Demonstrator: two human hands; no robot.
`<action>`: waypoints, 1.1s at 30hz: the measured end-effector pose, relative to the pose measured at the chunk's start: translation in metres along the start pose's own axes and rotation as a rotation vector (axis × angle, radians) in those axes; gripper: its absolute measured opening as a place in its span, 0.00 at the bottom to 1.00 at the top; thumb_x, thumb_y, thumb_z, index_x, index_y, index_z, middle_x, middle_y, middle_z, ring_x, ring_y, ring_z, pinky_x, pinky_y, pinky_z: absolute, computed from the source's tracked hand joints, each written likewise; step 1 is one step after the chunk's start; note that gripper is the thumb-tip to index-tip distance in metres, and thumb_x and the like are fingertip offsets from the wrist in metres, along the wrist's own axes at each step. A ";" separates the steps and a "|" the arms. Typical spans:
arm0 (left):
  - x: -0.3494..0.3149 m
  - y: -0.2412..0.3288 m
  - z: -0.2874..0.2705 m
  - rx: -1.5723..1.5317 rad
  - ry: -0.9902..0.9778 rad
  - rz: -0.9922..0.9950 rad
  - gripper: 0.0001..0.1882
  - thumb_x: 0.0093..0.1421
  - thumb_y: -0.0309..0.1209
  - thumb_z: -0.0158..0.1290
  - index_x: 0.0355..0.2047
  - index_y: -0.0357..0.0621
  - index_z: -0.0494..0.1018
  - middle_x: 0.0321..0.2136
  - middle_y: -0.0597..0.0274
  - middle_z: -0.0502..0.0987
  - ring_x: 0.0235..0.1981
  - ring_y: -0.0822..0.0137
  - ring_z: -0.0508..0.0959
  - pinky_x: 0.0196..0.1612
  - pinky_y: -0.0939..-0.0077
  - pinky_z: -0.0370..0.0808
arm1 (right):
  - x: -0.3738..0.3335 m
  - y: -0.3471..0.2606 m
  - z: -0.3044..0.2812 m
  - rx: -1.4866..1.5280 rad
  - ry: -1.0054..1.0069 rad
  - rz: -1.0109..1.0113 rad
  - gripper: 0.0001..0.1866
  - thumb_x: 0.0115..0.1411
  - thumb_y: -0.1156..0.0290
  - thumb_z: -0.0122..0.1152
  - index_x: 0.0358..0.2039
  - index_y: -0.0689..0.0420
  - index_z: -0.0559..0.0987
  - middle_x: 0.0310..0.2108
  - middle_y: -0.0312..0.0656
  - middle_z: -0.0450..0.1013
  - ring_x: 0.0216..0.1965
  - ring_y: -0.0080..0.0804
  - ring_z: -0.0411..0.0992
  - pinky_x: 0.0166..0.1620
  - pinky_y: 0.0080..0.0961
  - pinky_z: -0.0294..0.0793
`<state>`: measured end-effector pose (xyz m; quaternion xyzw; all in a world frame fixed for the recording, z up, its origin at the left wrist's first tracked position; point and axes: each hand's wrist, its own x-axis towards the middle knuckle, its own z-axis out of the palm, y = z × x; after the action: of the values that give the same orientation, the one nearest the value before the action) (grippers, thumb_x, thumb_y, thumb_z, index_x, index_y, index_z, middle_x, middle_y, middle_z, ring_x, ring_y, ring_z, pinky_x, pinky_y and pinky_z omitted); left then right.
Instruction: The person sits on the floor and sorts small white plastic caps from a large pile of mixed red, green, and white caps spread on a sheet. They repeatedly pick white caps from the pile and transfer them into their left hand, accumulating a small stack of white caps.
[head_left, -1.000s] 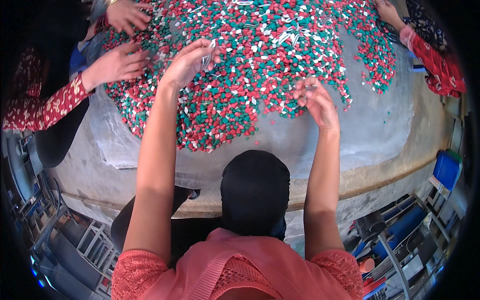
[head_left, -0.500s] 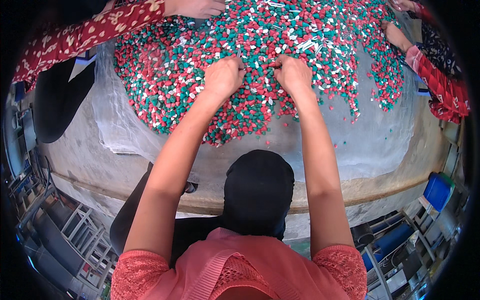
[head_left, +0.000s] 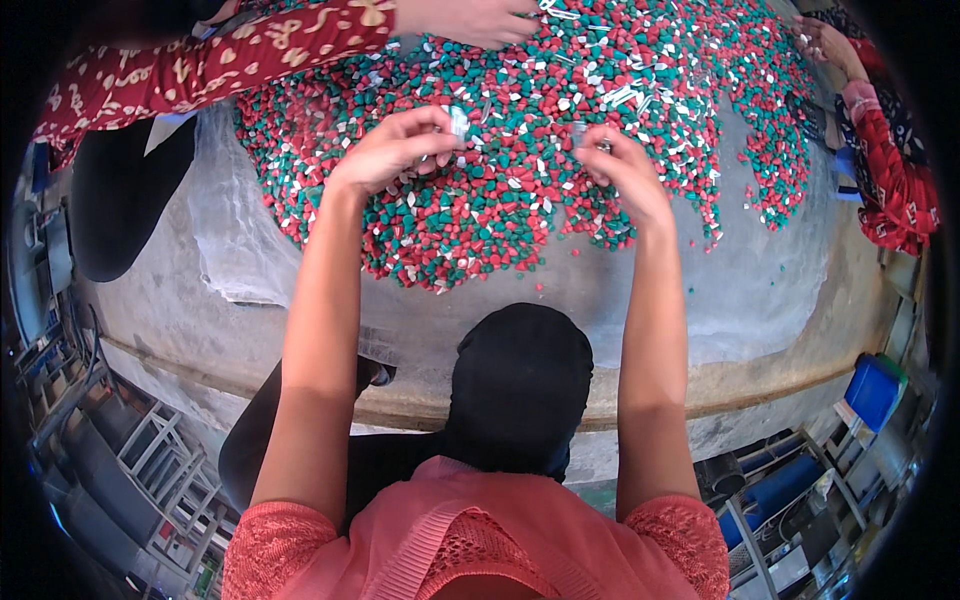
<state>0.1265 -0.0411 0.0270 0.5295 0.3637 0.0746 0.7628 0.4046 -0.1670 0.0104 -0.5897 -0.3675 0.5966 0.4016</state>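
A wide heap of small red, green and white pieces [head_left: 480, 215] is spread in front of me. Over its near left part, my left hand [head_left: 395, 150] pinches a small clear-whitish strip [head_left: 459, 124] between thumb and fingers. My right hand [head_left: 628, 172] is raised over the heap further right, its fingers curled around a small pale, see-through piece [head_left: 579, 132], blurred at the edges. Something small and dark also shows at the right fingertips; its kind cannot be made out. The two hands are apart, palms turned towards each other.
Beneath the heap lies a clear plastic sheet [head_left: 245, 250] on a raised concrete platform [head_left: 155, 305]. Pale strips [head_left: 625, 97] lie on the pieces. A co-worker's patterned red sleeve [head_left: 230, 60] reaches in from the left; another's hand [head_left: 835, 45] is at the right. A blue bin [head_left: 872, 390] stands lower right.
Both my hands have lifted from the heap and spread apart, the left going left, the right going right, with pale pieces now showing at their fingertips. The left co-worker's hand has moved right.
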 end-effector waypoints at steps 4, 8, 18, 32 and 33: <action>0.000 0.003 -0.003 -0.339 0.078 0.179 0.11 0.58 0.37 0.49 0.33 0.42 0.68 0.27 0.65 0.71 0.28 0.76 0.70 0.24 0.85 0.64 | -0.005 -0.006 0.010 0.436 -0.052 -0.100 0.10 0.56 0.67 0.53 0.37 0.58 0.71 0.26 0.32 0.66 0.26 0.19 0.65 0.23 0.13 0.57; 0.027 0.006 -0.003 -0.210 0.241 0.117 0.14 0.61 0.40 0.43 0.30 0.42 0.68 0.25 0.67 0.70 0.25 0.78 0.69 0.21 0.87 0.62 | 0.018 -0.010 0.019 0.472 -0.044 -0.050 0.11 0.60 0.64 0.50 0.35 0.58 0.71 0.22 0.30 0.64 0.21 0.16 0.62 0.21 0.12 0.55; 0.064 0.004 0.041 1.027 0.551 -0.135 0.23 0.54 0.48 0.50 0.39 0.40 0.72 0.33 0.50 0.77 0.37 0.54 0.76 0.42 0.65 0.71 | 0.040 -0.014 0.041 0.122 0.122 0.087 0.14 0.61 0.60 0.48 0.30 0.57 0.75 0.17 0.25 0.57 0.18 0.12 0.53 0.21 0.12 0.52; -0.001 -0.005 -0.004 -0.741 0.112 0.226 0.08 0.57 0.32 0.50 0.28 0.44 0.64 0.22 0.68 0.64 0.21 0.78 0.63 0.17 0.90 0.58 | 0.013 -0.003 0.074 -0.848 0.372 0.086 0.18 0.49 0.63 0.57 0.41 0.54 0.69 0.27 0.45 0.75 0.33 0.46 0.73 0.38 0.41 0.70; -0.005 -0.012 -0.012 -0.742 0.052 0.276 0.08 0.57 0.30 0.48 0.35 0.41 0.66 0.25 0.66 0.64 0.24 0.78 0.64 0.18 0.90 0.59 | 0.024 -0.013 0.080 -0.805 0.358 0.006 0.17 0.49 0.62 0.57 0.39 0.54 0.71 0.27 0.45 0.75 0.33 0.46 0.73 0.38 0.40 0.71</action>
<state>0.1115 -0.0396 0.0172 0.2597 0.2568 0.3163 0.8755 0.3258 -0.1370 0.0149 -0.7943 -0.4936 0.2953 0.1956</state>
